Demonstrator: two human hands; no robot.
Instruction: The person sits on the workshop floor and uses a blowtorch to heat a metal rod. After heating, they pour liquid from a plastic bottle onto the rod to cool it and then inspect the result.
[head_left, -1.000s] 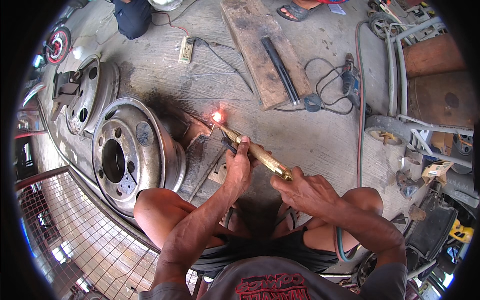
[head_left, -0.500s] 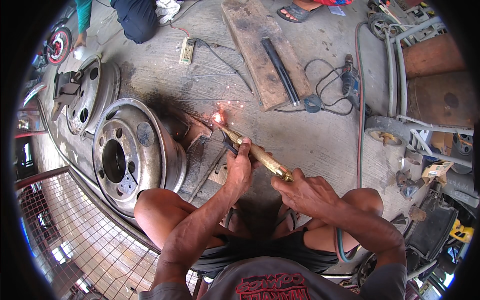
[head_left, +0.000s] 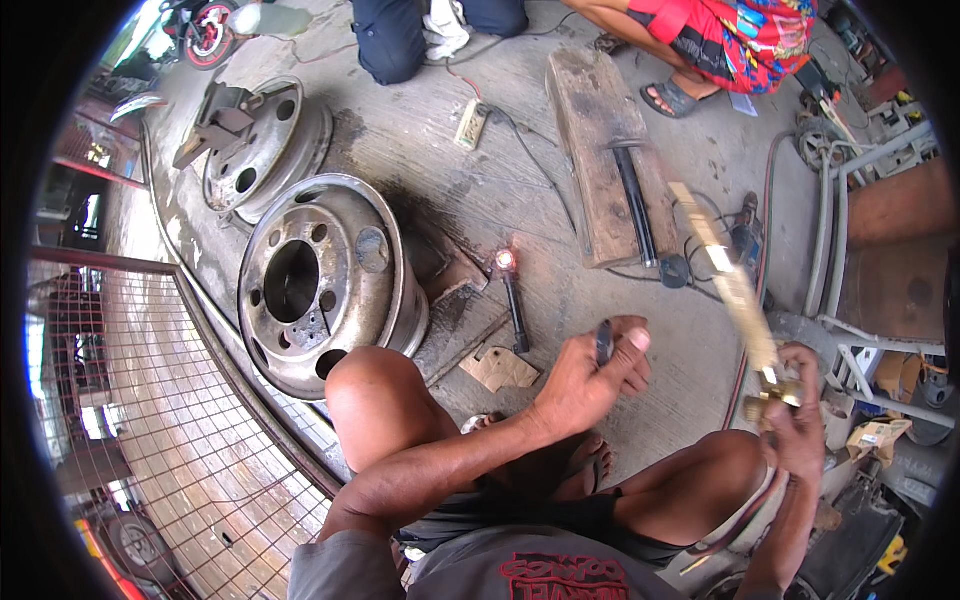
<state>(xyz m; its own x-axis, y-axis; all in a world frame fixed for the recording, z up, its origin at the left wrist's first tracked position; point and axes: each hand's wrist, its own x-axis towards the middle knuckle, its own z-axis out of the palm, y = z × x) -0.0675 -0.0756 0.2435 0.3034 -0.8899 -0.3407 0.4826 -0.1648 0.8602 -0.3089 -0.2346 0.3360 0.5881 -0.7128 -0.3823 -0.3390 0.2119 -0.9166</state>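
Note:
My right hand (head_left: 800,425) grips the valve end of a long brass gas torch (head_left: 735,290), raised at the right and smeared by motion. Closed in front of my knees, my left hand (head_left: 597,378) has a small dark object (head_left: 604,342) between its fingers; its kind is unclear. On the concrete ahead of that hand lies a dark metal rod (head_left: 517,312), its far end glowing orange-white. Beside the rod is a rusty angled metal piece (head_left: 462,272). A scrap of cardboard (head_left: 500,369) lies just nearer to me.
Two steel wheel rims, one near (head_left: 345,235) and one farther (head_left: 318,140), stand to the left. A wooden block (head_left: 590,110) bears a black pipe (head_left: 634,205). Beyond are a power strip (head_left: 470,125), cables and two people. A drill (head_left: 745,240) and metal frame (head_left: 825,230) are right.
The torch has swung away to the right in my right hand. My left hand has let go of it and moved right. The glowing rod now lies on the floor, and the sparks have stopped.

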